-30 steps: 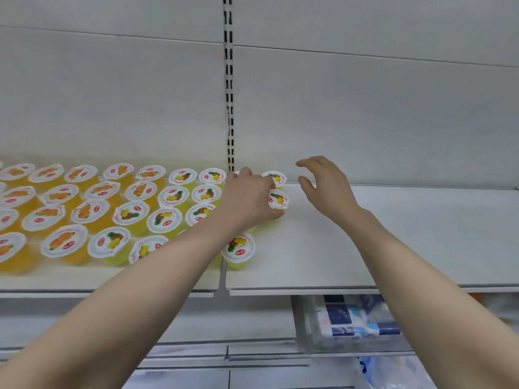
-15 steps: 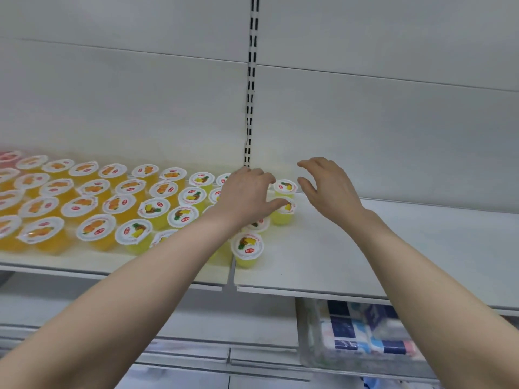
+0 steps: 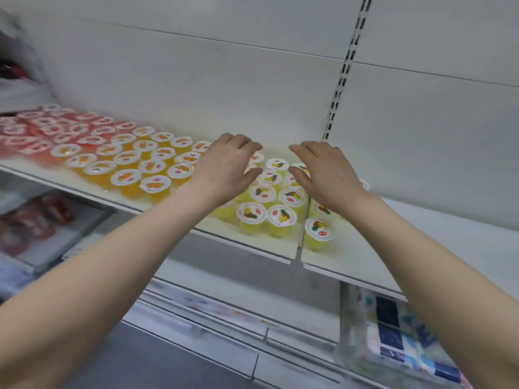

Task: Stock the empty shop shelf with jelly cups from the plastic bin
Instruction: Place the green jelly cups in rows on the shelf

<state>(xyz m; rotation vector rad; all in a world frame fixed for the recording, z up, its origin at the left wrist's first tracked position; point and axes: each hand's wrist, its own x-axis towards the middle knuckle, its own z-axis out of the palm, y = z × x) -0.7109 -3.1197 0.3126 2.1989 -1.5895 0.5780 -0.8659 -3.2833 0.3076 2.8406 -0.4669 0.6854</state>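
Rows of jelly cups stand on the white shelf (image 3: pixel 421 248): red ones (image 3: pixel 42 130) at the far left, orange ones (image 3: pixel 126 178) in the middle, yellow ones (image 3: pixel 262 193) near the shelf joint. One yellow cup (image 3: pixel 318 233) stands alone just right of the joint. My left hand (image 3: pixel 227 169) hovers over the yellow cups with fingers loosely bent and holds nothing. My right hand (image 3: pixel 323 172) hovers beside it, palm down, fingers spread over the cups and holding nothing. Cups under both hands are partly hidden. The plastic bin is out of view.
A slotted upright (image 3: pixel 346 66) runs up the white back wall. The shelf's right section is bare white board. Below at the right sits a clear container with blue and white packs (image 3: pixel 393 332). Blurred red packs (image 3: pixel 33 220) lie on a lower level at the left.
The view has swung left, showing red cups. Both hands moved left over the yellow cups, and the left hand let go of the cup it touched.
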